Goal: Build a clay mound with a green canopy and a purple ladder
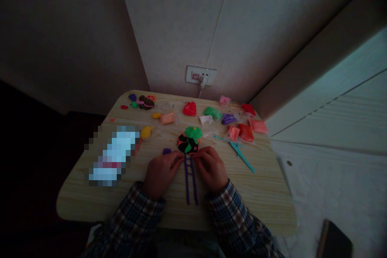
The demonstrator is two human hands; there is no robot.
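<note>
A small ladder of purple modelling clay [189, 176] lies on the table in front of me, with two long rails and several short rungs near its upper end. My left hand [161, 171] is closed in a pinch at the top of its left rail. Opposite it, my right hand [211, 169] pinches at the top of the right rail. Just beyond the fingertips sits a black round clay piece [182, 143] with orange lines and green leaf shapes, topped by a green clay cap [193, 132]. A purple clay lump [167, 151] lies beside my left hand.
Bagged clay in red [189, 109], green [212, 113] and other colours lines the back of the wooden table [242, 209]. Turquoise clay tools [242, 157] lie right, a pixelated bright screen [116, 155] left. A wall socket [201, 75] holds a plug behind.
</note>
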